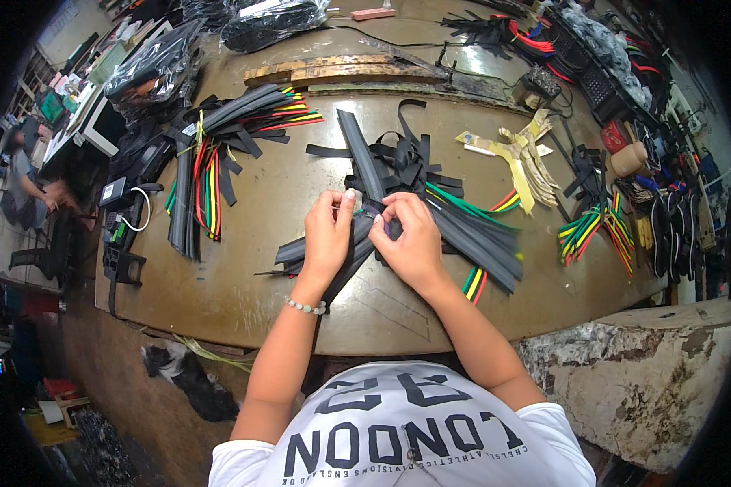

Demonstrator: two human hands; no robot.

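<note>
Both my hands work at the middle of a bundle of black straps (483, 243) lying across the brown table. My left hand (326, 235), with a beaded bracelet at its wrist, is closed, thumb pressed to the fingers. A small pale, see-through bit shows at its fingertips, too small to name. Close beside it, my right hand (414, 243) pinches a dark strip at the bundle's waist. Green, yellow and red cords (475, 284) stick out of the bundle on the right. Loose black strap ends (406, 158) curl up beyond my hands. My palms hide part of the crossing.
Another strap-and-cord bundle (184, 195) lies left, and a further corded bundle (597, 231) right. Pale yellow gloves (528, 162) and wooden bars (349, 73) lie farther back. Plastic-wrapped packs (154, 69) stand far left. A person (24, 178) sits beyond; a black-and-white animal (188, 381) lies below.
</note>
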